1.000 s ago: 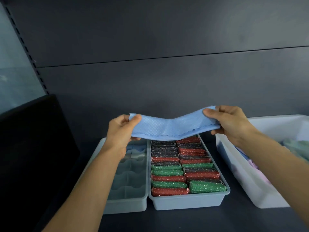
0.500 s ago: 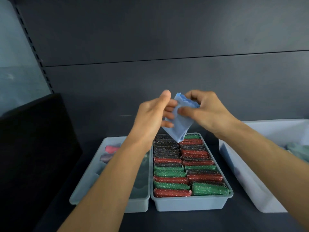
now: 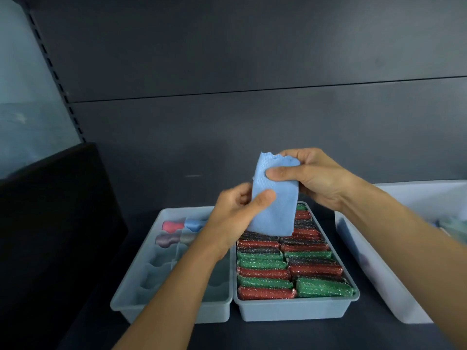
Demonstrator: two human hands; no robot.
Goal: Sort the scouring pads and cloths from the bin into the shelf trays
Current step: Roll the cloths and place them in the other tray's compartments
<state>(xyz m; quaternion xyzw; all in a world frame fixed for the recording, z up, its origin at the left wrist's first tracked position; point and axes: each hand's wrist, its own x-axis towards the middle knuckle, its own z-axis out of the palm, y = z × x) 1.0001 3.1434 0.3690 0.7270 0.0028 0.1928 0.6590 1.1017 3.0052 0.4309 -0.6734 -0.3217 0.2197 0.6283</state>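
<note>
The blue cloth (image 3: 274, 198) is folded into a narrow upright strip and hangs in the air over the far end of the pad tray (image 3: 298, 311), its lower edge just above the rearmost pads. The right hand (image 3: 321, 180) pinches its upper part, thumb pressed on the near face and fingers curled behind. The left hand (image 3: 231, 218) holds its lower left edge the same way, thumb on the near face and fingers tucked behind the fabric. Both forearms reach in from the near side of the pad tray.

The pad tray is packed with two rows of glittery scouring pads (image 3: 265, 274) in red, green and black, set on edge. Touching the pad tray on its left is a divided tray (image 3: 121, 303) of the same grey-blue plastic. Its far compartments hold rolled cloths, a red one (image 3: 173, 226), a blue one (image 3: 193, 223) and a greyish-purple one (image 3: 164, 239); how many more sit behind the left forearm cannot be told. To the right of the pad tray, apart from it, stands a white bin (image 3: 374, 274) with pale cloths (image 3: 454, 228) partly in view at the frame edge. All three containers rest on a dark shelf (image 3: 278, 334), and a black panel (image 3: 50, 223) rises well to the left of the pad tray.
</note>
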